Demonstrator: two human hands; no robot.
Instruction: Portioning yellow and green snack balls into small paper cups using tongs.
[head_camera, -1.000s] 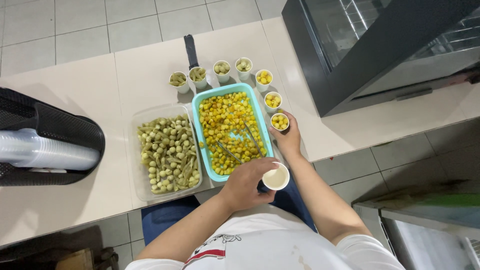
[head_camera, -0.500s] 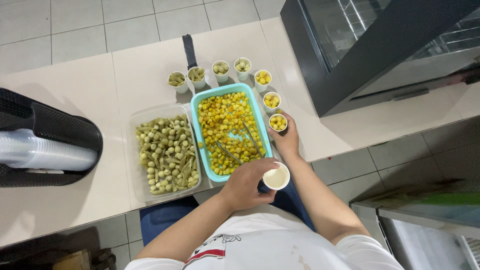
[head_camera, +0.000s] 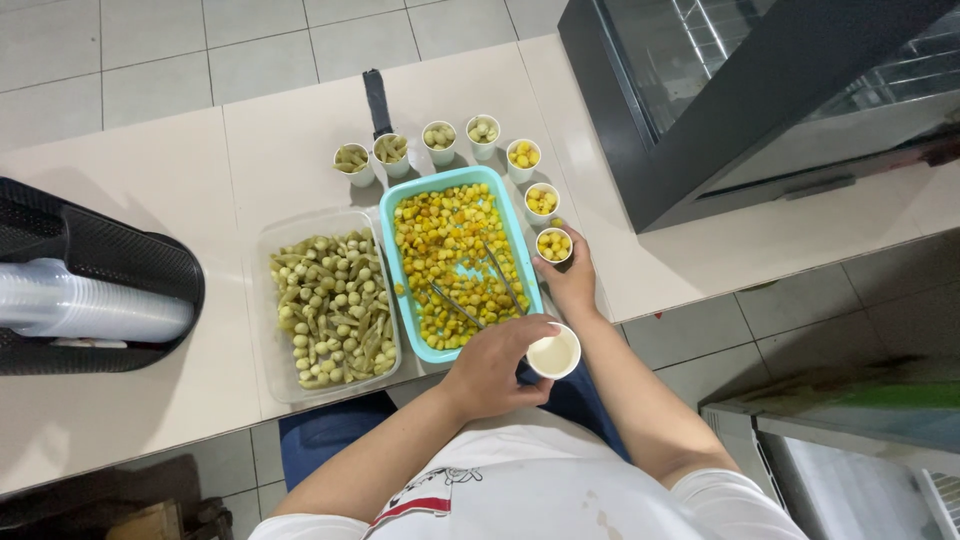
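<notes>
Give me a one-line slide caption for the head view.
Left hand holds an empty cup; right hand sets a filled cup beside the teal tray.

Pale beige tiled counter under even light, grey tiled floor beyond, dark glass-fronted display cabinet at right, black mesh basket far left.

The right hand is settling the filled cup slightly lower beside the teal tray. The view is drifting a little.

Open counter far left of trays; cup row + black cabinet blocking far/right side
</notes>
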